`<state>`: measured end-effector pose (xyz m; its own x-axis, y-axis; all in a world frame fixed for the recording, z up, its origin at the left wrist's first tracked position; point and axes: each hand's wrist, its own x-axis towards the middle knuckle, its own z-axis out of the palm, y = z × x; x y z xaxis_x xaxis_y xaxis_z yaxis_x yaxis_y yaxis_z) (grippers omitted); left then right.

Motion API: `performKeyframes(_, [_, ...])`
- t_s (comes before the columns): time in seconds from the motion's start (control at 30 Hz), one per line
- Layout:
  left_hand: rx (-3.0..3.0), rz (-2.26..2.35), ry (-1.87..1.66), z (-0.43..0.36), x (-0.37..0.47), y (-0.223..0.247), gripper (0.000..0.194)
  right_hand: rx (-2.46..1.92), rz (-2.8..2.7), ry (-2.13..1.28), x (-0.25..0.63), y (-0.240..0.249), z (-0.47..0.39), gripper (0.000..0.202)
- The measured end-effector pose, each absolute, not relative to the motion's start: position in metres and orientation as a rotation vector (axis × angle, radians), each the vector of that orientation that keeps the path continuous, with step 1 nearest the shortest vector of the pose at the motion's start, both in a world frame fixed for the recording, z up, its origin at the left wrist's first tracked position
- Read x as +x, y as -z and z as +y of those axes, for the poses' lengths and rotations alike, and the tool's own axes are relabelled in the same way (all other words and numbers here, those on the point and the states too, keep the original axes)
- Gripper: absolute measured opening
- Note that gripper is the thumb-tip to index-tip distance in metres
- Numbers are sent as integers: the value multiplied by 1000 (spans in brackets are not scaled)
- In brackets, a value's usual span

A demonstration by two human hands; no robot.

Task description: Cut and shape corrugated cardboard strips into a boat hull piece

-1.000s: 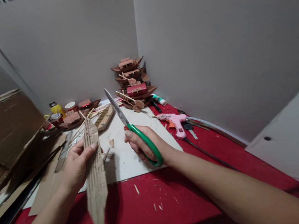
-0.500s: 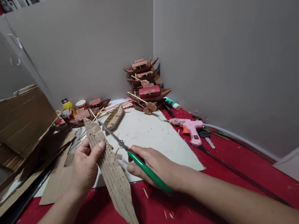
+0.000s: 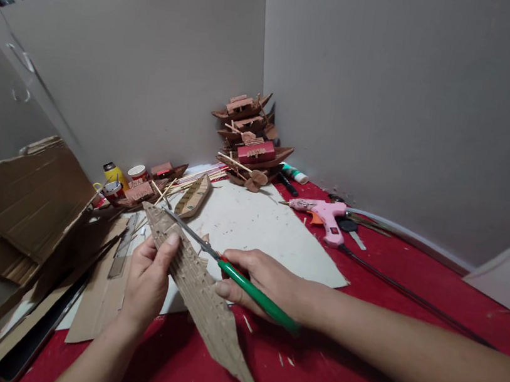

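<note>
My left hand (image 3: 151,277) grips a long piece of corrugated cardboard (image 3: 204,301), pointed at both ends, with the thumb on its ridged face. In my right hand (image 3: 266,281) is a pair of scissors (image 3: 251,288) with green handles. The scissor blades lie along the cardboard's upper right edge near its far tip; they look nearly closed. Beyond them a small boat-shaped cardboard hull (image 3: 194,197) rests on a white sheet (image 3: 263,230).
Several brown model boats (image 3: 253,153) are stacked in the corner. A pink glue gun (image 3: 322,214) with a black cord lies right on the red table (image 3: 389,279). At left are cardboard sheets (image 3: 31,197), a ruler (image 3: 123,248), cups (image 3: 136,173) and a yellow bottle (image 3: 115,174).
The cardboard piece has turned slightly in my left hand, its near tip shifting right and up. The scissors stay at its edge. The whole view has shifted a little.
</note>
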<state>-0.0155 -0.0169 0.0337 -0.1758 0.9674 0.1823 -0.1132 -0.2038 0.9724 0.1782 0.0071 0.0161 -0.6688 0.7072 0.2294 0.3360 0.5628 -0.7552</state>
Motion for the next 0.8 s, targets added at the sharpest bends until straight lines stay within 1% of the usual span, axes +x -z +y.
performKeyframes(0.1, [1091,1153,-1527,-17,-15,-38,31,-834,-2290,-932,178,-15,6,46])
performKeyframes(0.23, [1093,1142,-1682,-16,-16,-43,24,-853,-2298,-938,177,-10,4,40])
performKeyframes(0.3, [1111,1142,-1717,-17,-17,-44,25,-853,-2298,-927,176,-8,4,38])
performKeyframes(0.5, [1140,1154,-1701,-19,-16,-44,23,-897,-2291,-887,175,-8,4,38])
performKeyframes(0.67, [1121,1105,-1690,-15,-17,-43,29,-910,-2243,-952,174,-8,3,39])
performKeyframes(0.8, [1121,1075,-1695,-15,-18,-43,24,-950,-2265,-910,173,-8,2,42])
